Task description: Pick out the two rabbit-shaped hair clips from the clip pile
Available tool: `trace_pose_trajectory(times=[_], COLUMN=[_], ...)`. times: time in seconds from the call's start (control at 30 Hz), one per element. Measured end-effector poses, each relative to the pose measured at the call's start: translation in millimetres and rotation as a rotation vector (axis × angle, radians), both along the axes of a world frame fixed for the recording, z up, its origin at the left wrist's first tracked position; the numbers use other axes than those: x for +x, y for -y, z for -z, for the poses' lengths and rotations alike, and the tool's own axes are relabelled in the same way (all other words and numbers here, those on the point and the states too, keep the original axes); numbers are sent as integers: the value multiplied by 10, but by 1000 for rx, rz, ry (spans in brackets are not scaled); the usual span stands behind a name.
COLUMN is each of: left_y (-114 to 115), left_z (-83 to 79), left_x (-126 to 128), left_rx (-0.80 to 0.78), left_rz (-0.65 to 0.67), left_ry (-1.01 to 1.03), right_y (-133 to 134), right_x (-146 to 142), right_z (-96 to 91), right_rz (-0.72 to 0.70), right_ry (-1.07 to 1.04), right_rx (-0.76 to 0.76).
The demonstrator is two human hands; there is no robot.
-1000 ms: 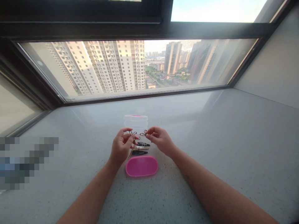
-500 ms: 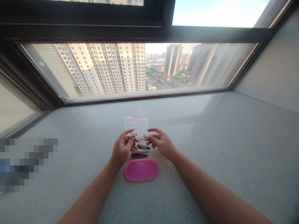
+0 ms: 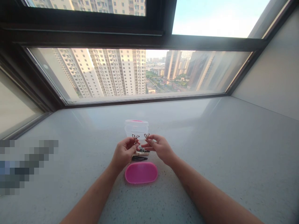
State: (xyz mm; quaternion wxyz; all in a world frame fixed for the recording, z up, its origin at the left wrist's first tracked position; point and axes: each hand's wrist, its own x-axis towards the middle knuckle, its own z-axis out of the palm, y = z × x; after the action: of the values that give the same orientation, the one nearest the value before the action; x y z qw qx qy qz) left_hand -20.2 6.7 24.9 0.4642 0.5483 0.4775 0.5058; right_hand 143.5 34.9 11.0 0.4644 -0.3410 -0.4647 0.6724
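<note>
The person stands at a pale speckled tabletop (image 3: 210, 149) under a wide window (image 3: 105, 74), both bare forearms stretched forward. Left hand (image 3: 123, 153): pinched narrow, thumb and fingers closed on a small dark wire clip, the left clip (image 3: 135, 137), whose looped top stands upright above the fingertips. Right hand (image 3: 159, 148): likewise pinched, closed on a matching right clip (image 3: 147, 136), loops up. The two clips are raised off the tabletop, side by side, near each other but not touching, in front of a clear box (image 3: 136, 127). The box stands upright on the tabletop just beyond the hands, with a pink trace at its rim; its contents cannot be made out. Below and between the hands more clips lie on the tabletop: a black clip (image 3: 139, 158) lying flat, nearest the person, and a pale clip (image 3: 142, 153) just beyond it, partly hidden by the fingers. A further dark one behind is too covered to judge. A pink oval lid (image 3: 141, 173) lies flat on the person's side of the black clip, apart from the box. A blurred patch (image 3: 25, 165) covers the left edge of the tabletop.
</note>
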Motion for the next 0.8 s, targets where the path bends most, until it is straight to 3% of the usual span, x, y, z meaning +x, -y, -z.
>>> trace_pose_trajectory(times=[0.43, 0.8], left_y=[47, -13], left_z=[12, 72], left_x=[18, 9], left_rx=[-42, 22], left_rz=[86, 115], left_ry=[110, 129], right_y=[51, 73], right_x=[-5, 27], right_z=[46, 21], right_rz=[-140, -183], right_ry=[76, 36], right_rx=[177, 50])
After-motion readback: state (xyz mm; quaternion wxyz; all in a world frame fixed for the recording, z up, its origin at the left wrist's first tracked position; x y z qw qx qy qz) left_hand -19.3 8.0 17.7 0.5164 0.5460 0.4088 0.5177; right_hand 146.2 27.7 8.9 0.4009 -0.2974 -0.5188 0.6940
